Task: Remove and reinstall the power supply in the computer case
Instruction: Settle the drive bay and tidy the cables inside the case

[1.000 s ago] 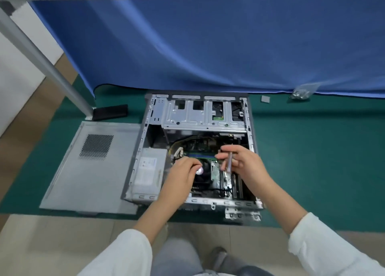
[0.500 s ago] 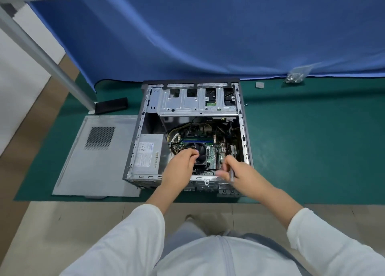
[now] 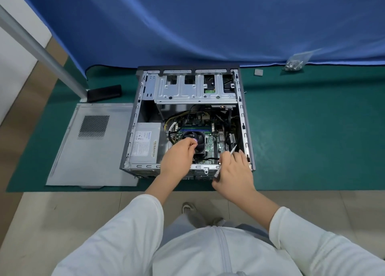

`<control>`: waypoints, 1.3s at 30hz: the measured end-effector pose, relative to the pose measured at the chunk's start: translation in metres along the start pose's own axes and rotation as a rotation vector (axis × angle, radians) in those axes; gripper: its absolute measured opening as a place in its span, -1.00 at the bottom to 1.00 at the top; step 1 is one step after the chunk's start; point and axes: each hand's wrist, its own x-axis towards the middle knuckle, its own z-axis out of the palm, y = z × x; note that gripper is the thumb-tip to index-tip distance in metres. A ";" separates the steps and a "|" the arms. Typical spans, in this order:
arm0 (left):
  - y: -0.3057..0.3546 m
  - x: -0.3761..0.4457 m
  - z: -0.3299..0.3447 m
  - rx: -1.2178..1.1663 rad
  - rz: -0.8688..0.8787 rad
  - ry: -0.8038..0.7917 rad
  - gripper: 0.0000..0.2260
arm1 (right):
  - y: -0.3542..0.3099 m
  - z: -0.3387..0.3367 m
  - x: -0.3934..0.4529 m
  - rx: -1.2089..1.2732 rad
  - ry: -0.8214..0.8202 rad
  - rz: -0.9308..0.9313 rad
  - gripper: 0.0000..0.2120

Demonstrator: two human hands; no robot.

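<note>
Green matting [image 3: 312, 140] covers the floor under an open computer case [image 3: 242, 117] lying on its side, seen from the head camera, with a blue cloth [image 3: 208, 25] hanging behind it. Its grey power supply [image 3: 144, 143] sits inside at the near left corner, label facing up, against the case's left wall. Beside it to the right lie the motherboard [image 3: 212, 145] and a round cooler fan [image 3: 198, 138], with bundled cables [image 3: 179, 119] running above them. The left hand [image 3: 179, 157] reaches in over the near rim, fingers curled and pinching a small purple-tipped object [image 3: 194, 140] just at the fan's edge; what that object is cannot be told. The right hand [image 3: 233, 171] rests over the near right corner of the case, fingers curled round a slim silver screwdriver [image 3: 226, 161] that slants up toward the board. Off to the left, flat on the matting, lies the removed side panel [image 3: 91, 150] with its mesh vent. A small bag of screws [image 3: 294, 63] sits far right by the cloth.
</note>
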 end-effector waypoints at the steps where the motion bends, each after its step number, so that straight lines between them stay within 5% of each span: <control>1: 0.000 -0.001 -0.001 -0.010 -0.002 0.003 -0.78 | -0.002 -0.001 0.001 0.013 -0.023 0.022 -0.54; 8: 0.018 -0.032 -0.011 -0.363 0.138 0.033 -0.86 | -0.006 -0.008 0.007 0.087 -0.067 0.044 -0.51; 12: 0.020 -0.060 -0.005 -0.522 0.124 -0.141 -0.80 | 0.015 -0.009 -0.001 0.229 -0.031 -0.136 -0.50; 15: 0.017 -0.074 0.006 -0.505 0.084 -0.249 -0.82 | 0.030 -0.008 -0.013 0.007 -0.041 -0.318 -0.42; 18: 0.015 -0.080 0.019 -0.308 0.028 -0.318 -0.90 | 0.025 -0.005 -0.017 -0.141 0.021 -0.308 -0.38; 23: 0.023 -0.083 0.032 -0.298 -0.085 -0.363 -0.91 | 0.019 0.004 -0.019 -0.128 0.172 -0.328 -0.53; 30: 0.030 -0.091 0.026 -0.545 -0.165 -0.309 -0.89 | 0.024 -0.014 -0.015 -0.003 -0.077 -0.299 -0.71; 36: 0.029 -0.076 -0.003 -0.156 0.208 -0.044 -0.91 | 0.049 -0.041 -0.001 0.038 -0.043 -0.283 -0.72; 39: 0.031 -0.063 -0.010 -0.190 0.294 -0.020 -0.90 | 0.052 -0.041 -0.007 0.037 -0.023 -0.242 -0.68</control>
